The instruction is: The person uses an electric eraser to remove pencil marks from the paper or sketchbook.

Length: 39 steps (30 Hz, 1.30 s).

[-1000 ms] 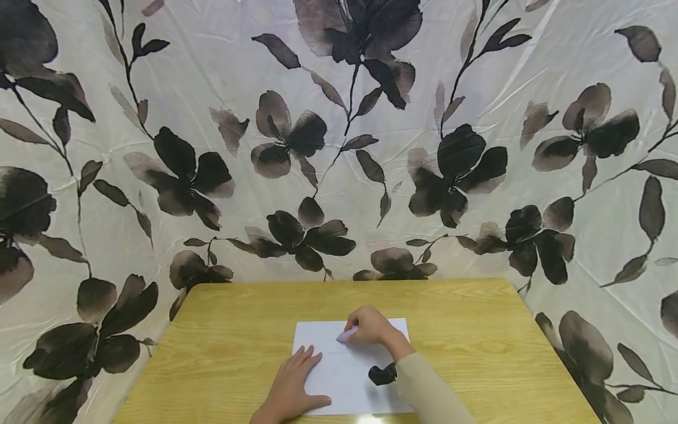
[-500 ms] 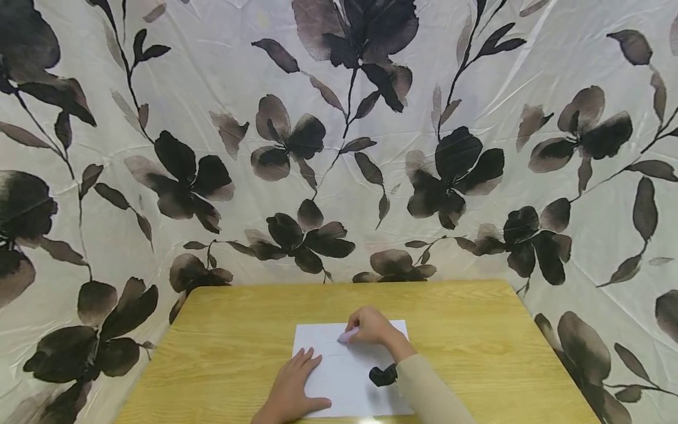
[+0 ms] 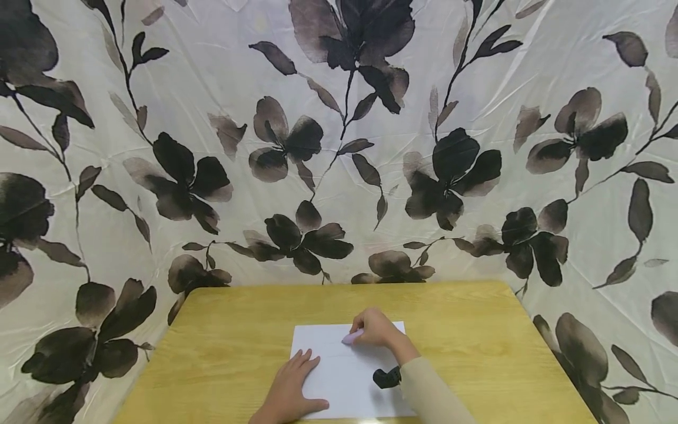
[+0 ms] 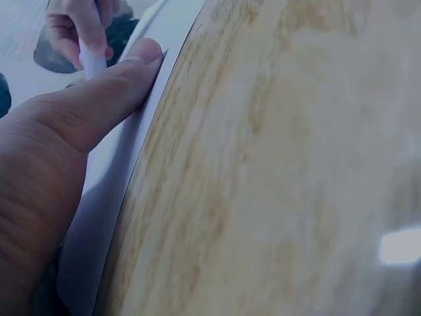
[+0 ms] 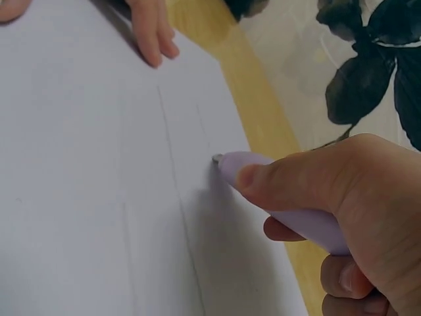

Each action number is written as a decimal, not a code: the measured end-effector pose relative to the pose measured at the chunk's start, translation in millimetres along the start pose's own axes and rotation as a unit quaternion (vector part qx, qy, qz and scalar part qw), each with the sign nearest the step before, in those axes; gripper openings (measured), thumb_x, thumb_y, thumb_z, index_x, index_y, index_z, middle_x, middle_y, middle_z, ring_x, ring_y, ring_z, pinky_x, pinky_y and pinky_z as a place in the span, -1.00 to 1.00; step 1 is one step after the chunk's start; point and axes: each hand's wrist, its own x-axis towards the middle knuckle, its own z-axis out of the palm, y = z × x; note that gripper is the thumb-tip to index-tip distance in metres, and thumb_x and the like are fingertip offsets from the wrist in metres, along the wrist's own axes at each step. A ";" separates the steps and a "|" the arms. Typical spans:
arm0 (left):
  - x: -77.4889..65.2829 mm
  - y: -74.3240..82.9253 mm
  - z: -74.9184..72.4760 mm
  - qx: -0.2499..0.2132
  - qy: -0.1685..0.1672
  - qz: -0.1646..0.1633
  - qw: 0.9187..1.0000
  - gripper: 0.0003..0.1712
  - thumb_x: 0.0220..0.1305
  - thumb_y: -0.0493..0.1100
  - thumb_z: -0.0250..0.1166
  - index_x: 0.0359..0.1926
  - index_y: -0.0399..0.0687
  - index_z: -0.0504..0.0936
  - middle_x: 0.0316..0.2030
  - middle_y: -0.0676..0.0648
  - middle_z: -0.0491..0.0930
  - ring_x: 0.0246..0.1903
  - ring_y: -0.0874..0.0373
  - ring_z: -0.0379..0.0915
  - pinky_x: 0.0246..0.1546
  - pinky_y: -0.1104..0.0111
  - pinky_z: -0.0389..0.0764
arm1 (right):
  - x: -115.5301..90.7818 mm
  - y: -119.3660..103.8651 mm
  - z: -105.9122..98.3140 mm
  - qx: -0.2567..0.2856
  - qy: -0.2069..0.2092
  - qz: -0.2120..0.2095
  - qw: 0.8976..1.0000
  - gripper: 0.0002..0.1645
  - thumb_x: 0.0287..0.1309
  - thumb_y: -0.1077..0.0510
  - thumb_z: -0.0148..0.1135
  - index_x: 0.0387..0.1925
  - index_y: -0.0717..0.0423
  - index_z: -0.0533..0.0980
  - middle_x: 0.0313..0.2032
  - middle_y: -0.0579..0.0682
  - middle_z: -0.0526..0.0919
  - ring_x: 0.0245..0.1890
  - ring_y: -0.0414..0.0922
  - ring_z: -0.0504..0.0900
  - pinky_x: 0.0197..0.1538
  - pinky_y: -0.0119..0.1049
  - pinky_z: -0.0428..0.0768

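A white sheet of paper (image 3: 339,388) lies on the table, with several thin, faint lines (image 5: 172,164) across it. My left hand (image 3: 292,386) rests on its left side with fingers spread; in the left wrist view the thumb (image 4: 125,76) lies along the sheet's near edge. My right hand (image 3: 375,328) pinches a lilac pen-shaped tool (image 5: 302,227) between thumb and fingers. Its small metal tip (image 5: 217,158) is right at the paper, at the end of a short faint line, near the far edge. The right palm hides the tool's back end.
The yellow wood-grain table (image 3: 466,335) extends around the sheet on every side. A black wrist device (image 3: 386,378) sits by the right cuff, over the paper. Behind the table hangs a white cloth (image 3: 381,235) with dark flowers.
My right hand has slid a little to the right over the paper with the lilac tool. My left hand has stayed in place on the sheet.
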 end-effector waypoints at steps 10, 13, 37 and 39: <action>-2.9 3.6 3.1 -0.006 -0.004 -0.004 1.000 0.19 -0.20 0.65 0.23 0.31 -0.05 0.44 0.35 -0.20 0.30 0.36 -0.24 0.08 0.23 -0.23 0.16 | -0.8 -2.6 11.8 0.005 -0.006 0.000 1.000 -0.85 -0.16 0.21 0.54 -0.48 -0.05 0.70 -0.49 -0.30 0.62 -0.42 -0.29 0.52 -0.31 -0.38 0.52; -2.8 4.0 2.2 -0.004 -0.002 0.001 1.000 0.18 -0.19 0.64 0.24 0.31 -0.06 0.44 0.34 -0.20 0.31 0.36 -0.24 0.08 0.22 -0.23 0.17 | -0.9 -3.5 10.9 -0.007 -0.001 0.003 1.000 -0.85 -0.17 0.20 0.55 -0.50 -0.07 0.70 -0.50 -0.31 0.61 -0.44 -0.31 0.50 -0.32 -0.38 0.51; -4.1 2.8 -2.7 -0.011 -0.008 -0.003 1.000 0.17 -0.17 0.62 0.24 0.32 -0.05 0.43 0.36 -0.19 0.28 0.37 -0.24 0.06 0.23 -0.23 0.16 | 10.4 -14.3 18.4 0.018 -0.013 -0.020 1.000 -0.87 -0.16 0.19 0.55 -0.49 -0.03 0.71 -0.51 -0.28 0.63 -0.46 -0.32 0.47 -0.35 -0.41 0.50; -3.6 2.3 -1.9 -0.012 -0.008 -0.005 1.000 0.17 -0.17 0.63 0.24 0.33 -0.04 0.42 0.37 -0.18 0.28 0.38 -0.23 0.05 0.24 -0.22 0.15 | 12.0 -15.6 19.4 0.014 -0.012 -0.018 1.000 -0.87 -0.16 0.20 0.54 -0.49 -0.04 0.71 -0.51 -0.28 0.63 -0.46 -0.33 0.46 -0.35 -0.41 0.49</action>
